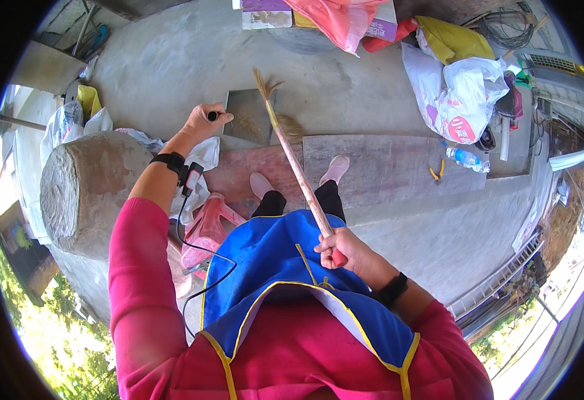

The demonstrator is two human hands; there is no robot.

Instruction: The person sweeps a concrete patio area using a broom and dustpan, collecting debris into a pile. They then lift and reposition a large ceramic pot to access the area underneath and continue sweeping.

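My left hand [206, 120] is closed around an upright dark handle [213, 116], seen almost end-on. Beside it on the concrete floor is the flat grey pan of a dustpan [242, 102], with brown debris [248, 127] lying in it. My right hand [339, 248] grips a long broom [299, 172] near the red-capped end of its pale stick. The broom slants away from me, and its straw-coloured bristles [268, 87] appear over the dustpan's right side. The join between the dark handle and the pan is not clearly visible.
Worn boards [392, 170] lie around my feet, with yellow-handled pliers [438, 171] and a plastic bottle [466, 159] on the right. A log-like stump [97, 190] and a red plastic stool [207, 230] stand left. White bags [451, 95] lie at right; cartons [267, 15] are ahead.
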